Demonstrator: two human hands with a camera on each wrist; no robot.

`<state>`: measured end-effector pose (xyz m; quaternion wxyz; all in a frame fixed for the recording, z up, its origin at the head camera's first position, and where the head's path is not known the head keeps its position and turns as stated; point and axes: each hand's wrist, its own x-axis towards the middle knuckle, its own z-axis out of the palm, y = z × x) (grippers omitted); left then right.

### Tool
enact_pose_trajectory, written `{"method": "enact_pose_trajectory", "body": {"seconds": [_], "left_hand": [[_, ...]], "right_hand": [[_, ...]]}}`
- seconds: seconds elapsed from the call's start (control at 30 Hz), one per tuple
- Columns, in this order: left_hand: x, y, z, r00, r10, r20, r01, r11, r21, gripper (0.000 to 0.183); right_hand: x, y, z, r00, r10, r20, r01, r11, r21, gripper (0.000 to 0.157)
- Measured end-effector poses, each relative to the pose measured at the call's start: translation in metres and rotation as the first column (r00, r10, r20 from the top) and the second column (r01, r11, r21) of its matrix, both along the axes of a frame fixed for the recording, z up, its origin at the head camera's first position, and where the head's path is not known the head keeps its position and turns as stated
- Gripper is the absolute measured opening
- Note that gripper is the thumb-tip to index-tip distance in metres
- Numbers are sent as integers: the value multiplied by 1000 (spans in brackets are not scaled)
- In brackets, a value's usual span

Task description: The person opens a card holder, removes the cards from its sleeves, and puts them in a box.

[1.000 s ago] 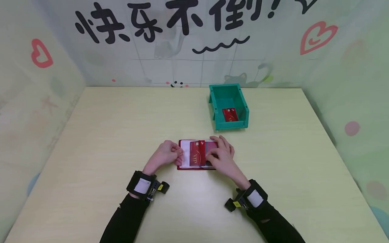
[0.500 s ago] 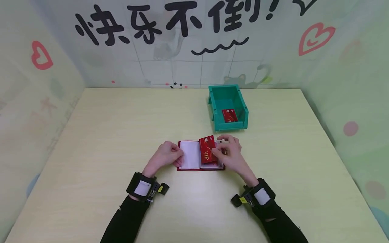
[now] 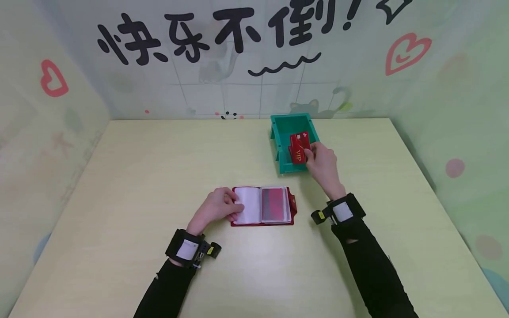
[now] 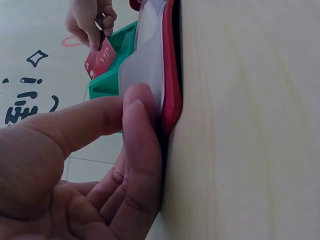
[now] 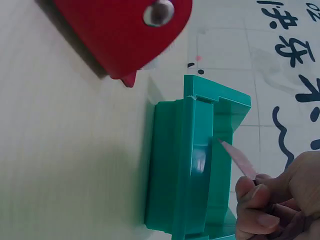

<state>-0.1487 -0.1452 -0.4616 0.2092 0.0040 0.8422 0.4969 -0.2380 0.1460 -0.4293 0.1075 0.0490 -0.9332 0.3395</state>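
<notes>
A red card holder lies spread on the table, clear plastic sleeves facing up; a pinkish-grey panel shows through the right sleeve. My left hand is at its left edge, and in the left wrist view thumb and forefinger pinch a clear sleeve page. Over the green bin, my right hand pinches a red VIP card by its right side. Another red card shows partly behind it, inside the bin. Seen from the right wrist, the held card tilts down past the bin's front wall.
The pale wooden table meets a printed backdrop at its back edge, with patterned side panels to the left and right. A metal snap sits on the card holder's flap, near the right wrist camera.
My right hand has drawn the red VIP card off the card holder and carried it back and right, over the bin. The left hand stays at the holder's left edge.
</notes>
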Motion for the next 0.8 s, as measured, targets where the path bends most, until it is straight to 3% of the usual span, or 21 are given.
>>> {"method": "enact_pose_trajectory", "body": {"seconds": [0.3,0.6,0.8], "left_hand": [[0,0,-1,1000,-1,11,1,1000,1,34],[1,1,-1,1000,-5,7,5,1000,1,35],[1,0,-2,1000,-9,6,9,1000,-4,35]], "right_hand": [[-33,-12,4,988,-27,154,-18,958,285,19],[-41,-16,3,986,4,167,-76,902,425,13],[-36,-17,0,992,33,123,-82,905,418,9]]}}
